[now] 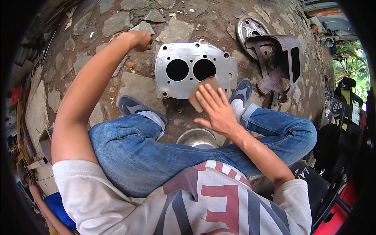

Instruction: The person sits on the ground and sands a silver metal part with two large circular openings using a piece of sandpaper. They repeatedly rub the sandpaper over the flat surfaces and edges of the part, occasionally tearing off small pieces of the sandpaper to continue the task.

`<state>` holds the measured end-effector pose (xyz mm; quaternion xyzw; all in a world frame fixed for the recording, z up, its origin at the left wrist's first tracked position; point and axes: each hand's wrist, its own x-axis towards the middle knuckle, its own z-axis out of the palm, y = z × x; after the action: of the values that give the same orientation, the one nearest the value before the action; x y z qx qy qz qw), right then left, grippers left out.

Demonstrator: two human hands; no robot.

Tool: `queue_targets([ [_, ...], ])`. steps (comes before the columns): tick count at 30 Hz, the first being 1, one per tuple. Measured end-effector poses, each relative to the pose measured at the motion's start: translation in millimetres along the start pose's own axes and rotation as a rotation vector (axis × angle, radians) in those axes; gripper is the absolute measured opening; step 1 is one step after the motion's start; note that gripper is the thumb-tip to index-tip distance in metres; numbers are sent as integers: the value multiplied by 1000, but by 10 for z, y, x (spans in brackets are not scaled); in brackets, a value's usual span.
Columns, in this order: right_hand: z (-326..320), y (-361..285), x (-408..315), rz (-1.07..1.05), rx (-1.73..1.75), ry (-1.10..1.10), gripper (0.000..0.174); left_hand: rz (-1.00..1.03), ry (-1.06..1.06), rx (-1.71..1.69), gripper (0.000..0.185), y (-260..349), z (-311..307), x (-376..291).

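A flat silver two-bore engine cylinder block (176,53) lies on the ground before me, its two round bores dark. My right hand (216,108) presses a brown sheet, apparently sandpaper (196,101), at the block's near right edge. The fingers lie flat on the sheet, with the thumb spread away from it. Part of the sheet overhangs the block's edge. My left hand (140,41) is just beyond the block's far left corner with curled fingers. Its underside is hidden, so I cannot tell whether it holds anything.
A metal bowl (196,135) stands between my legs. On the right lie a round pressed-metal plate (245,25) and a brown metal cover (293,44). The stony ground (138,85) is uneven. A parked vehicle (342,117) is at far right; another person's arm (39,205) shows at lower left.
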<state>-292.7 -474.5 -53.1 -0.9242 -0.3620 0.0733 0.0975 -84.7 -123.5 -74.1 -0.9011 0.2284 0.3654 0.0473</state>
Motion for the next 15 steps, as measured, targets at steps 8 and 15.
queue_targets([
  [8,-29,279,29,124,-26,70,97,118,236,-200,44,-49,1,117],
  [15,-5,381,-2,105,5,86,96,177,486,-772,55,690,-225,142],
])
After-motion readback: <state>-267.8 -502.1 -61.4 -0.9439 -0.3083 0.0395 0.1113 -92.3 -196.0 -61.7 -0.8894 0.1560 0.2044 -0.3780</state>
